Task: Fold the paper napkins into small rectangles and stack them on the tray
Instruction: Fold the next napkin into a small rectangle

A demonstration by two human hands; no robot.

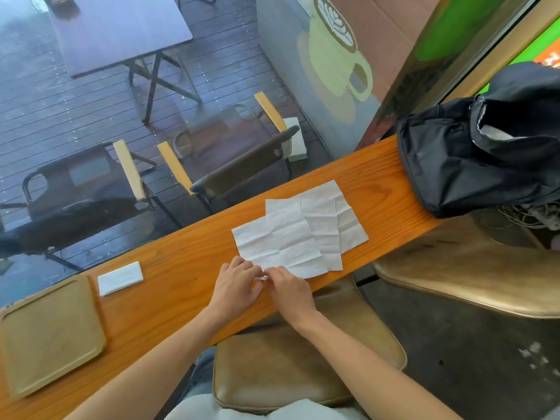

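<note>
A long orange wooden worktop (181, 286) runs along the window, with a black backpack (472, 159) slumped at its far right end. At the left end a tan tray (48, 331) sits bare, and just beside its upper right corner lies one folded napkin (120, 278), a small white rectangle, on the wood and not on the tray. Near the middle, three unfolded napkins (300, 231) lie creased and overlapping in a loose fan. The person's two hands meet at the near corner of the closest sheet. The left hand (235, 287) has its fingers curled down onto that corner, and the right hand (289, 291) presses in from the other side, the fingertips of both grips pinched together on a thin white edge of paper between them. The rest of the sheet stretches away flat beyond the fingers, toward the window. A tan cushioned stool (303, 368) stands below the forearms.
</note>
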